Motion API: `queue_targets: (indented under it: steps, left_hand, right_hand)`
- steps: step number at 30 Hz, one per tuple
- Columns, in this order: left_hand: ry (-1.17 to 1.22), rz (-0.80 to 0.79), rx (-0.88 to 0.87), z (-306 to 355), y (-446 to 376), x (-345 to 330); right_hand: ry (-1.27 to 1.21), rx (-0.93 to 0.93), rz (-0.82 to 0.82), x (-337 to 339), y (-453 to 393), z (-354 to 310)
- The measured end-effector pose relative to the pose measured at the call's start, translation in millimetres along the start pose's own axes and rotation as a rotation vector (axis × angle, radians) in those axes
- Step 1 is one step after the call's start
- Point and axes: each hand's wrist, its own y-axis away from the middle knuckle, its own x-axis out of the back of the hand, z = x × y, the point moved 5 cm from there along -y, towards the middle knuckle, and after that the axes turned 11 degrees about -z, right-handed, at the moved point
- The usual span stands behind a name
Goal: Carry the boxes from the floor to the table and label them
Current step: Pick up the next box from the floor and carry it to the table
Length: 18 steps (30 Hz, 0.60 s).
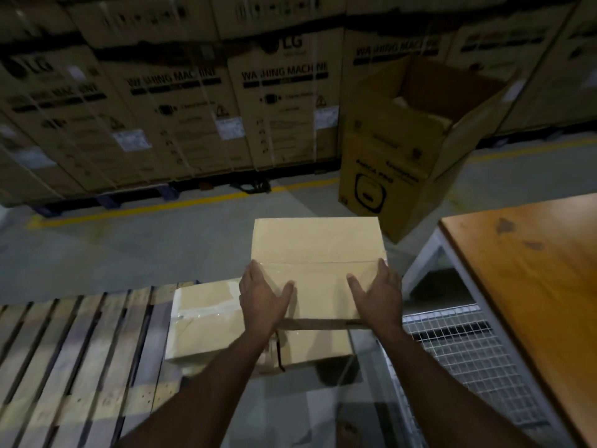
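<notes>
I hold a plain taped cardboard box (318, 247) in front of me, lifted above the floor. My left hand (262, 295) grips its left side and my right hand (378, 294) grips its right side, thumbs lying on the top face. Below it, another taped cardboard box (206, 321) rests at the right end of a wooden pallet (64, 357). The orange wooden table (529, 279) stands to my right, its top bare in the part I see.
A tall open carton (403, 150) stands on the floor ahead right, near the table's far corner. Stacked washing-machine cartons (181, 101) wall off the back behind a yellow floor line (168, 205). A wire-mesh shelf (465, 350) sits under the table.
</notes>
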Motion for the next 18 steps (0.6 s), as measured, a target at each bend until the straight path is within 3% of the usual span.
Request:
queue_targets:
  steps: [6, 18]
  left_hand:
    - [-0.070, 0.078, -0.206, 24, 61, 60]
    - [-0.007, 0.010, -0.483, 3, 225, 139]
  right_hand:
    - [-0.028, 0.045, 0.194, 31, 97, -25]
    - [0.087, -0.007, 0.508, 57, 322, -51]
